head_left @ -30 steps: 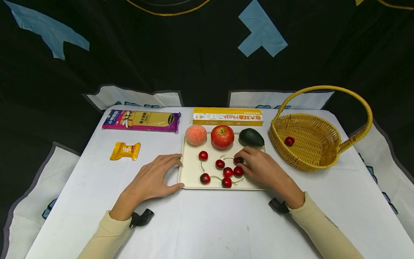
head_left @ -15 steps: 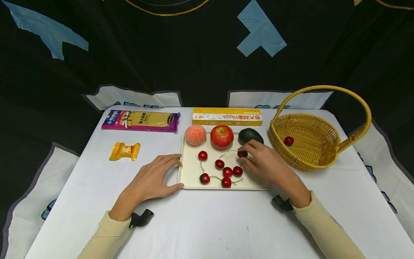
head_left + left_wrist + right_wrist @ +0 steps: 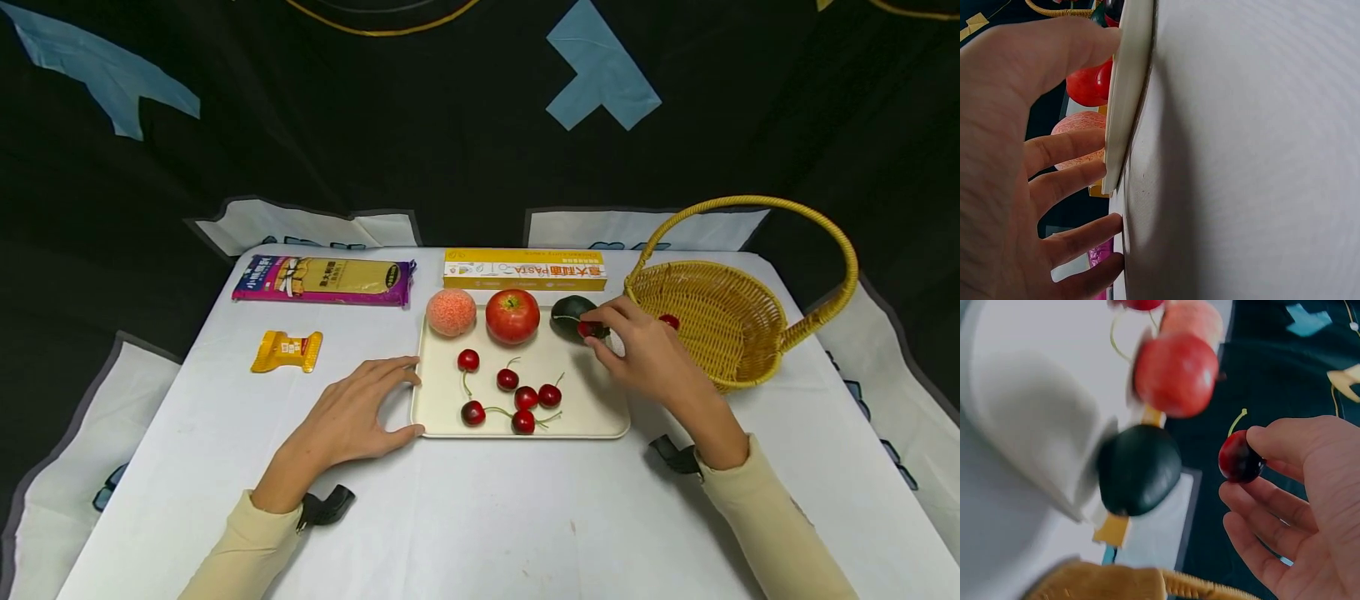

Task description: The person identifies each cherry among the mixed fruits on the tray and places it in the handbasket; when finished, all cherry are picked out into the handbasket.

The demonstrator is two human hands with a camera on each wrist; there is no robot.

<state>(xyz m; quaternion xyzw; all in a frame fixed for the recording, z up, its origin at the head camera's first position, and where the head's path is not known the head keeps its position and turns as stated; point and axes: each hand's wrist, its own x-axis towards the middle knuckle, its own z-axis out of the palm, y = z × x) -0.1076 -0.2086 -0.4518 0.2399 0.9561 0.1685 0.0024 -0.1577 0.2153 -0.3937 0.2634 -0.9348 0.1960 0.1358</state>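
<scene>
Pinching one cherry (image 3: 1239,456) in its fingers (image 3: 1261,503), the right hand (image 3: 654,350) holds it raised near the avocado (image 3: 568,313) and the basket (image 3: 738,333); the left hand (image 3: 356,415), its fingers spread, touches the left edge of the tray (image 3: 441,390), on which six other cherries (image 3: 527,398) lie

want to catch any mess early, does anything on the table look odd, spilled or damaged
Nothing looks spilled. The pasta box behind the tray looks odd: its lettering appears upside down in the head view. A faint brownish mark shows on the white tablecloth, toward the person.
</scene>
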